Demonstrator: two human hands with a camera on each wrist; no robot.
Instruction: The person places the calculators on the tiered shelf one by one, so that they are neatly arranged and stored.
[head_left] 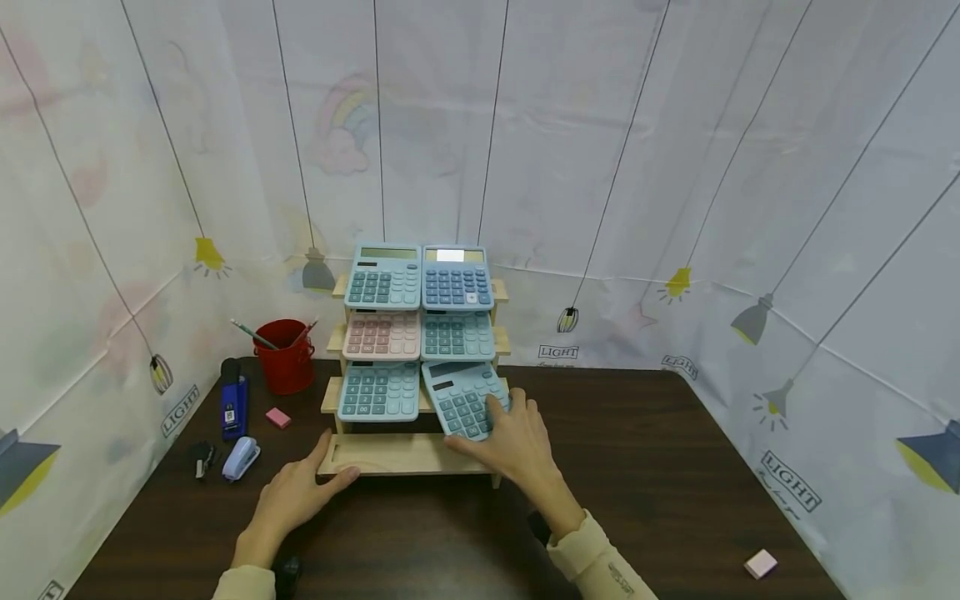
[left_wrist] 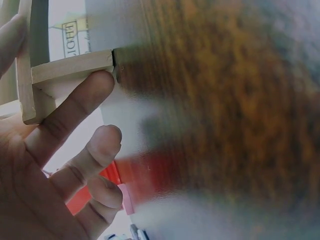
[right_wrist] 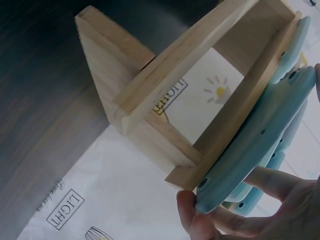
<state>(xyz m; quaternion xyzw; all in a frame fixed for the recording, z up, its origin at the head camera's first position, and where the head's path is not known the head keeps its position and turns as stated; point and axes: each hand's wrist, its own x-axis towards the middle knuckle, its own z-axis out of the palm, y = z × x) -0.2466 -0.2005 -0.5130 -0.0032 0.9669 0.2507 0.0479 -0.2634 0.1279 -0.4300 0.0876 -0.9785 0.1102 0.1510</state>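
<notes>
A four-tier wooden stand (head_left: 412, 454) holds calculators on its upper three tiers; bare wood shows on the bottom tier. My right hand (head_left: 522, 446) grips a light teal calculator (head_left: 463, 404), thumb at its near edge and fingers along its right side. That calculator sits skewed on the third tier, its lower edge jutting forward. In the right wrist view, its underside (right_wrist: 250, 137) leans over the shelf edge. My left hand (head_left: 291, 497) holds the left end of the bottom tier between thumb and index finger. Beside the gripped calculator lies another teal calculator (head_left: 378, 392).
Above are a pink calculator (head_left: 382, 336), teal ones (head_left: 457, 336) and a blue one (head_left: 455, 279). Left of the stand are a red bucket (head_left: 287, 367) with pencils, a blue stapler (head_left: 234, 407), a lilac stapler (head_left: 242, 458) and a pink eraser (head_left: 278, 417). Another eraser (head_left: 761, 564) lies far right.
</notes>
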